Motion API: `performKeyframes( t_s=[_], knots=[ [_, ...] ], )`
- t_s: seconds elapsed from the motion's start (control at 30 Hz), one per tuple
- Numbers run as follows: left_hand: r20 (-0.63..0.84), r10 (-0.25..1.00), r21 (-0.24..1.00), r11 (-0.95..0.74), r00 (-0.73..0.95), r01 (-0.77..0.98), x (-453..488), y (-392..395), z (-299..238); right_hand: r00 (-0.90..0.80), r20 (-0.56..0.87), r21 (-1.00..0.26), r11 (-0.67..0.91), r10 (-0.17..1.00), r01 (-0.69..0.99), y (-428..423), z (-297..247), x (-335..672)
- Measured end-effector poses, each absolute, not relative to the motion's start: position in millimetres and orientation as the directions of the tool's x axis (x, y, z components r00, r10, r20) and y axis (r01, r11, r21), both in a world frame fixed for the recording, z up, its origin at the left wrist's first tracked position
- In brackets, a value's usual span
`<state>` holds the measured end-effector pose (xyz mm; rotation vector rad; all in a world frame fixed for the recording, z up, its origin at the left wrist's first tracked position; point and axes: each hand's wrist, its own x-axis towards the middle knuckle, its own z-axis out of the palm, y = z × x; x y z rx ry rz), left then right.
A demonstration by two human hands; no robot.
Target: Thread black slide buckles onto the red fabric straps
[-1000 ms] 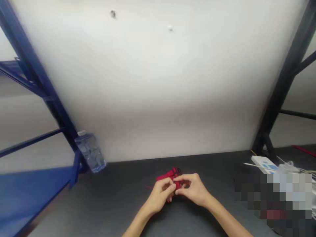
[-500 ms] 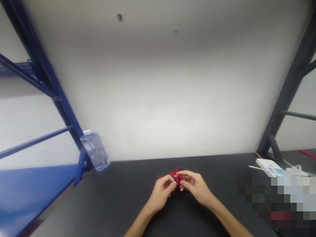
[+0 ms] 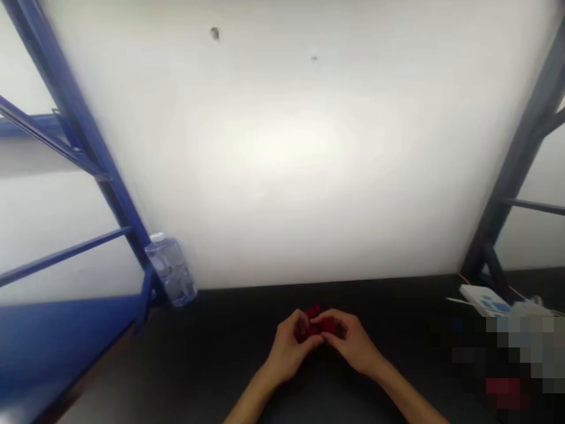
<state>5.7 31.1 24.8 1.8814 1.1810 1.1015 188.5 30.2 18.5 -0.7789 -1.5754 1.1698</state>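
Observation:
A small dark red bundle (image 3: 327, 325) with black parts lies on the black tabletop (image 3: 220, 353); its kind is too dim and too covered to make out. My left hand (image 3: 292, 344) curls around its left side, thumb pointing inward. From the right, my right hand (image 3: 351, 341) closes on it with bent fingers and thumb. The two thumb tips come close together in front of the bundle. Fingers hide much of it.
A clear plastic bottle (image 3: 172, 271) with a white cap leans by the blue metal frame (image 3: 119, 188) at left. At right, a white-and-blue box (image 3: 485, 299) and white cables lie near a dark post (image 3: 507, 176). A pale wall (image 3: 282, 194) stands behind.
My hands have drawn closer together, thumbs now nearly meeting in front of the red bundle. The wall looks brighter and the tabletop darker.

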Motion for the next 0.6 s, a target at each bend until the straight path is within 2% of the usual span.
performKeyframes(
  t_s=[0.2, 0.43, 0.6],
  knots=[
    [0.270, 0.907, 0.833, -0.388, 0.322, 0.394, 6.3, 29.5, 24.9, -0.243, 0.399, -0.895, 0.434, 0.884, 0.108, 31.6, 14.3, 187.6],
    [0.325, 0.885, 0.840, -0.432, 0.335, 0.327, 9.9, 25.7, 27.4, -0.198, 0.461, -0.858, 0.492, 0.865, 0.149, 29.6, 11.1, 185.7],
    [0.313, 0.891, 0.839, -0.421, 0.328, 0.344, 9.2, 28.0, 23.9, -0.201, 0.481, -0.840, 0.514, 0.853, 0.173, 26.0, 12.2, 183.4]
  ],
)
